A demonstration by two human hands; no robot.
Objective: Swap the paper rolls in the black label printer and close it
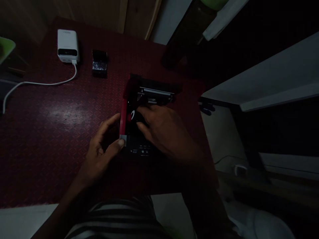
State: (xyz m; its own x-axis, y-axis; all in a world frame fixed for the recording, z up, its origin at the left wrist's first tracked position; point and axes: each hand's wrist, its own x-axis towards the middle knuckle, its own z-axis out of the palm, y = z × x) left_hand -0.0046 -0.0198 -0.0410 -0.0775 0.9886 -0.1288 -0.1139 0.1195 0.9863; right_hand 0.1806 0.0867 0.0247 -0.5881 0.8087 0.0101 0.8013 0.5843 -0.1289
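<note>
A small red and black machine (123, 121), which looks like a label printer, lies on the table with its lid (159, 87) raised. My left hand (101, 149) steadies its left side, thumb on the grey front corner and fingers curled along the red edge. Inside the open bay, my right hand (166, 131) has thumb and forefinger closed about a dark roll (137, 116) with a pale ring on its end. Much of the roll is hidden by that hand and by shadow. Small white markings show on the black front panel (134, 151).
A white power bank (67, 41) with a plugged-in white cable (50, 84) lies at the back left of the dark red table (62, 142). Beside it is a small black object (99, 63) with a shiny face. Purple footwear (207, 108) is on the floor at right.
</note>
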